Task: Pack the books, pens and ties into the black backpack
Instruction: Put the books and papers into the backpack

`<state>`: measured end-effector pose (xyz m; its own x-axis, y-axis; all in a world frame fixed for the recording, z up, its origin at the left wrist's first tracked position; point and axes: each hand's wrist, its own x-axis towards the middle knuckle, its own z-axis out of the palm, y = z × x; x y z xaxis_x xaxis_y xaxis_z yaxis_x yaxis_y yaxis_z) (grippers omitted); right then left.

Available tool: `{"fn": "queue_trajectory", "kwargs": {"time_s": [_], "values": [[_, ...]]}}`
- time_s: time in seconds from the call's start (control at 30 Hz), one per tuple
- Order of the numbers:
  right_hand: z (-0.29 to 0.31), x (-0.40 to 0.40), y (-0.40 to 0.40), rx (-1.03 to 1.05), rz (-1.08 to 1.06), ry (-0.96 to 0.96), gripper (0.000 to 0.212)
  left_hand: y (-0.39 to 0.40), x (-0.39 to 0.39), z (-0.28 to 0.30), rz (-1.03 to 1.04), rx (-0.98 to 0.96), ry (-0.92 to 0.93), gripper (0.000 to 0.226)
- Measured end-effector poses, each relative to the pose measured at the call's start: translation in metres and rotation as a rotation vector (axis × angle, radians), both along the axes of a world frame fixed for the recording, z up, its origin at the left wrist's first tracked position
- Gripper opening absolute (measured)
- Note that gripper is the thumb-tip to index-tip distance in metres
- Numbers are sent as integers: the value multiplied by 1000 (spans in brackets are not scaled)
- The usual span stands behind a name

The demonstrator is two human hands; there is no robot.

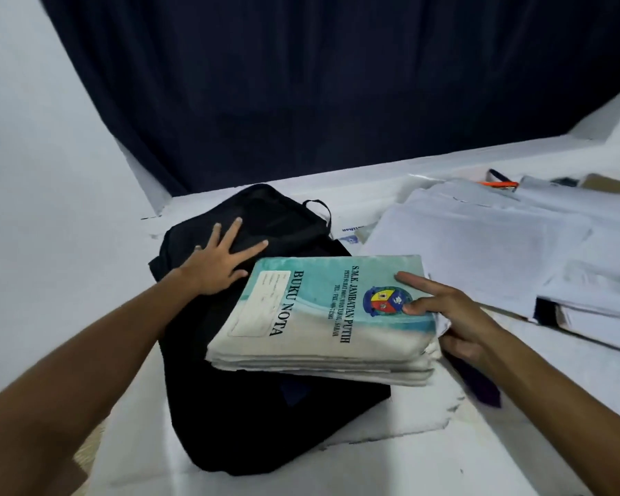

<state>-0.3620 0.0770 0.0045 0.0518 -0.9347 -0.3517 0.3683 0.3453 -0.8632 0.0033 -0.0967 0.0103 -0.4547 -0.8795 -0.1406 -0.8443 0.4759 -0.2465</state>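
Observation:
The black backpack (251,417) lies flat on the white surface in the middle of the view. My left hand (219,258) rests on its upper part with the fingers spread and nothing in it. My right hand (448,316) grips a stack of notebooks (323,320) by its right edge; the top cover is teal and white and reads "BUKU NOTA". The stack hovers over the backpack's right side. A dark purple tie (480,384) lies partly under my right forearm. An orange pen (500,184) lies at the far right.
White shirts and papers (487,241) are piled on the right, with a dark-spined stack (548,311) beside them. A dark curtain (337,84) hangs behind the white surface (426,456). A white wall stands on the left.

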Motion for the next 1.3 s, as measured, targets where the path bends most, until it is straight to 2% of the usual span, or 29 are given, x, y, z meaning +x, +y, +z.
{"fn": "queue_trajectory", "kwargs": {"time_s": [0.13,0.3,0.47,0.7,0.83,0.9,0.97,1.03,1.13,1.17,1.23,1.3], "values": [[3,22,17,5,-118,31,60,-23,4,19,-59,-7,8,77],[10,64,19,-10,-290,-67,65,-58,4,62,-180,68,184,80],[0,127,-6,-57,-454,-97,72,-76,4,99,-186,73,158,76],[-11,198,-49,-37,-545,-126,73,-65,8,99,-210,109,170,75],[-15,205,-64,-18,-410,-71,78,-64,20,89,-161,140,159,79],[-12,192,-67,48,-220,-73,82,-62,26,88,-157,141,172,83],[-1,170,-64,121,67,-16,85,-58,25,86,-167,144,180,85],[16,142,-57,159,318,49,85,-51,10,83,-110,123,134,79],[46,99,-49,98,464,142,77,-28,-32,81,23,29,103,64],[58,80,-47,57,463,184,71,-16,-53,82,17,-2,189,58],[78,38,-42,-12,395,265,59,14,-102,82,-39,10,487,48],[92,-10,-38,-47,256,330,48,49,-158,77,-62,142,733,41]]}}
